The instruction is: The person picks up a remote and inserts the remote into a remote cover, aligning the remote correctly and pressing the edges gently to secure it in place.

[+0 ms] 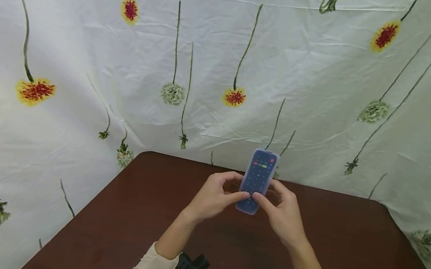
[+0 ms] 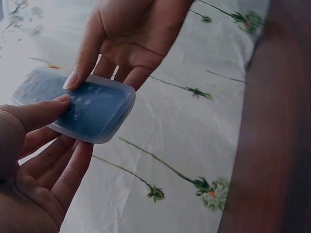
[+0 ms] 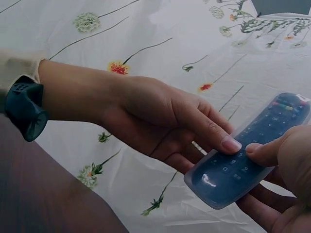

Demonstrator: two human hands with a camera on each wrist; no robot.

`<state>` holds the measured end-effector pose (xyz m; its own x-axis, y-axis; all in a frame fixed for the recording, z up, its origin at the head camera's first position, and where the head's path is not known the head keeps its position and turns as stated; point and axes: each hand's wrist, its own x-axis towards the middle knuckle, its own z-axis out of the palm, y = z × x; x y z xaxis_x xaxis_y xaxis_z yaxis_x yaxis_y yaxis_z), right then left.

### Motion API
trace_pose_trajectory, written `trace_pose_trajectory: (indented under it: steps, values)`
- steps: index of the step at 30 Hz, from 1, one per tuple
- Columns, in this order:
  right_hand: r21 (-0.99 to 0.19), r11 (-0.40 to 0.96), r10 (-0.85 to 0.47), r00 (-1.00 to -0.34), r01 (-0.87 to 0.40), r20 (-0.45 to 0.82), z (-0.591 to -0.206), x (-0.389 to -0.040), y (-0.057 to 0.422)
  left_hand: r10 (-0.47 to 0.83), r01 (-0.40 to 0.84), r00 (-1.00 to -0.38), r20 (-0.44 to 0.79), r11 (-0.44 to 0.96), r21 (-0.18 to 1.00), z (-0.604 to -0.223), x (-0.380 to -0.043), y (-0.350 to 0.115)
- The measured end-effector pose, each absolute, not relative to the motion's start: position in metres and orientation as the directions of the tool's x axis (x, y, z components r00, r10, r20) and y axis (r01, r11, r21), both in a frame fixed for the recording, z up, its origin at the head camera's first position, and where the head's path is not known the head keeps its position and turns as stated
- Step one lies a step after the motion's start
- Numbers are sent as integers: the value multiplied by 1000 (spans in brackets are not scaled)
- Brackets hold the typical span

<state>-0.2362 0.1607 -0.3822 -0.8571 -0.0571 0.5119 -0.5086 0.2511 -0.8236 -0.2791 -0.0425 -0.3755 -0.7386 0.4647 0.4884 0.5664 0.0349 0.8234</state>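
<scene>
A dark blue remote control [image 1: 257,175] in a clear, pale sleeve is held up over the far half of the table, tilted so its buttons face the head camera. My left hand [image 1: 219,194] grips its left edge, the thumb lying on the lower buttons and the fingers behind. On the opposite edge my right hand [image 1: 282,210] grips it the same way, thumb tip close beside the left one. In the left wrist view the fingers of both hands curl under the remote [image 2: 97,111]. Coloured buttons show near its top end in the right wrist view, above the thumbs [image 3: 231,144].
The dark reddish-brown table [image 1: 127,231] has rounded far corners. Behind and beside it hangs a white cloth [image 1: 207,66] printed with flowers and stems. Black wrist bands [image 1: 192,265] sit at both cream sleeves. A dark grey panel [image 3: 284,7] shows at the top of the right wrist view.
</scene>
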Motion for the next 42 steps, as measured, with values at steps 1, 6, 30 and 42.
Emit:
trace_pose_trajectory:
  steps: [1,6,30,42]
  values:
    - [-827,253,-56,-861,-502,506,-384,-237,162,474,571,-734,487,43,819,-376,-280,-42]
    - [-831,277,-77,-873,-483,481,-389,-239,166,519,574,-724,454,87,814,-379,-285,-42]
    - [-1000,-1,-68,-998,-17,17,-453,-263,170,477,173,-875,89,134,976,-444,-305,-28]
    - [-997,48,-109,-992,64,-69,-479,-267,169,416,6,-905,-85,211,977,-470,-307,-25]
